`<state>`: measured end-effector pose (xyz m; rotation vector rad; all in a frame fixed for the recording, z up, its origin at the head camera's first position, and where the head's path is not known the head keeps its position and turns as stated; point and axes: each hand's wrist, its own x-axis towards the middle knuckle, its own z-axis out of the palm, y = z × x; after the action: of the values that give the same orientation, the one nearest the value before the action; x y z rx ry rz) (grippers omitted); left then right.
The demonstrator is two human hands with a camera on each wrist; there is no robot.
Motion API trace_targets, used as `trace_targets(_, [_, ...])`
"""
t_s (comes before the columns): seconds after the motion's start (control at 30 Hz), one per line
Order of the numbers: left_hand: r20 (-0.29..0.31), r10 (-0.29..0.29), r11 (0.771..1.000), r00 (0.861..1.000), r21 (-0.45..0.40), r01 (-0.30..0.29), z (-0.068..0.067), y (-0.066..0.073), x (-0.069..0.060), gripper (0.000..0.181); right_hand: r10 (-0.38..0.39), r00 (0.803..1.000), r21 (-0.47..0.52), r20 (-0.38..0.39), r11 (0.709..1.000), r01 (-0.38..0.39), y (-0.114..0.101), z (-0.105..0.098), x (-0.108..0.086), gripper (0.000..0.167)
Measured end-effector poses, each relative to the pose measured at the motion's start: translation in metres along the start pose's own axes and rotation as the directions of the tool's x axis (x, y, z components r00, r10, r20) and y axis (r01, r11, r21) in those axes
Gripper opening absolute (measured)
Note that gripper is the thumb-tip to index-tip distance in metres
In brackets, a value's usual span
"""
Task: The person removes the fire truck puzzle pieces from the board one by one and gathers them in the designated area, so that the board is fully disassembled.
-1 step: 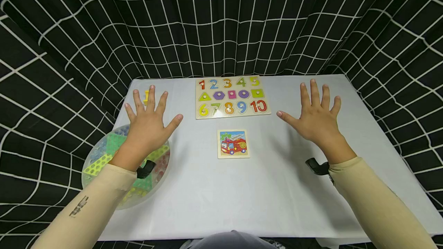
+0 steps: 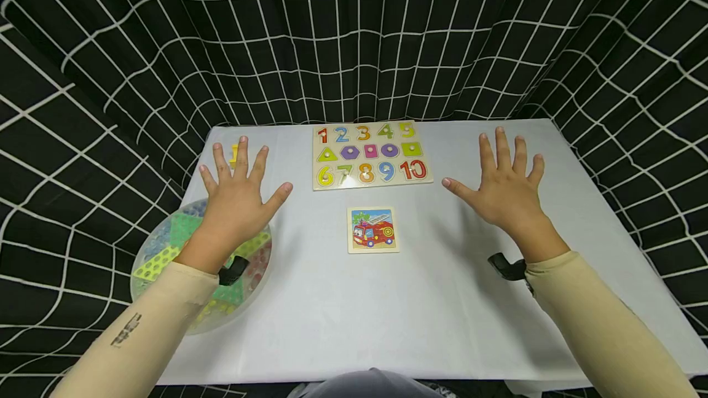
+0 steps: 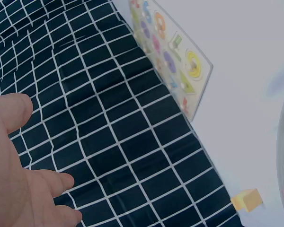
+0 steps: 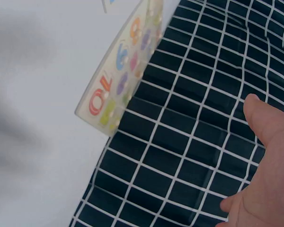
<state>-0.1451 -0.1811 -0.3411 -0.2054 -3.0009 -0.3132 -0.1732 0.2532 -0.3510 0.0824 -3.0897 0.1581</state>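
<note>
Both hands are held up over the white table with fingers spread and nothing in them. My left hand [image 2: 235, 207] hovers over the upper edge of a round, clear-rimmed board [image 2: 160, 264] with green and yellow dimpled triangles, partly hidden by the forearm. Behind its fingers is a small yellow block [image 2: 234, 156]. My right hand [image 2: 506, 195] is right of a wooden number puzzle [image 2: 373, 187], apart from it. Numbers 1 to 10 and several shapes with knobs sit in that puzzle. Nearer the front lies a small square fire-truck picture puzzle [image 2: 373, 230], between the hands.
A white cloth covers the table [image 2: 343, 324]. Black curtains [image 2: 354, 48] with a white grid stand behind it and at both sides. A black wrist mount [image 2: 507, 267] sticks out from each sleeve's cuff.
</note>
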Motion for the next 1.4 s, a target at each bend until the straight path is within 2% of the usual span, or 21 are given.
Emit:
trace_targets(0.17, [0.011,0.004,1.0,1.0,0.006,-0.004,0.003,0.002,0.0,0.09,-0.01,1.0,0.017,-0.007,1.0,0.01,-0.002,0.002,-0.001,0.112])
trace_targets(0.3, [0.019,0.028,0.999,0.999,0.02,-0.028,0.005,0.006,0.001,0.087,-0.061,0.996,0.081,-0.07,0.994,0.066,-0.011,0.001,-0.002,0.111])
trace_targets(0.4, [0.028,0.051,0.999,0.998,0.007,-0.051,0.01,0.015,0.006,0.083,-0.108,0.987,0.151,-0.119,0.98,0.126,-0.023,0.002,0.001,0.11])
trace_targets(0.47, [0.036,0.065,0.998,0.997,-0.028,-0.064,0.019,0.025,0.01,0.076,-0.143,0.982,0.194,-0.127,0.967,0.166,-0.032,0.007,0.006,0.103])
trace_targets(0.57, [0.053,0.108,0.987,0.993,-0.126,-0.101,0.042,0.047,0.02,0.054,-0.191,0.978,0.252,-0.086,0.945,0.207,-0.046,0.024,0.014,0.081])
trace_targets(0.63, [0.071,0.148,0.97,0.986,-0.203,-0.131,0.065,0.063,0.028,0.038,-0.238,0.971,0.266,-0.027,0.934,0.237,-0.056,0.041,0.02,0.061])
trace_targets(0.7, [0.099,0.187,0.954,0.977,-0.258,-0.156,0.089,0.08,0.037,0.03,-0.278,0.959,0.279,0.049,0.926,0.254,-0.065,0.061,0.023,0.046])
trace_targets(0.77, [0.138,0.215,0.947,0.967,-0.273,-0.171,0.112,0.094,0.043,0.032,-0.312,0.944,0.276,0.11,0.922,0.272,-0.073,0.079,0.026,0.037])
trace_targets(0.83, [0.185,0.22,0.952,0.958,-0.254,-0.17,0.131,0.105,0.046,0.039,-0.322,0.935,0.274,0.151,0.922,0.273,-0.077,0.094,0.028,0.032])
trace_targets(0.93, [0.237,0.217,0.966,0.947,-0.19,-0.174,0.149,0.119,0.046,0.052,-0.315,0.933,0.266,0.175,0.927,0.263,-0.08,0.106,0.029,0.029])
trace_targets(1.03, [0.242,0.206,0.975,0.948,-0.13,-0.178,0.156,0.127,0.043,0.056,-0.325,0.93,0.272,0.17,0.923,0.272,-0.079,0.11,0.029,0.026])
trace_targets(1.17, [0.216,0.176,0.983,0.96,-0.082,-0.162,0.159,0.13,0.039,0.051,-0.367,0.92,0.282,0.139,0.905,0.319,-0.079,0.111,0.029,0.023])
trace_targets(1.4, [0.181,0.131,0.988,0.975,-0.099,-0.115,0.162,0.128,0.036,0.05,-0.379,0.915,0.248,0.135,0.908,0.339,-0.08,0.113,0.031,0.025])
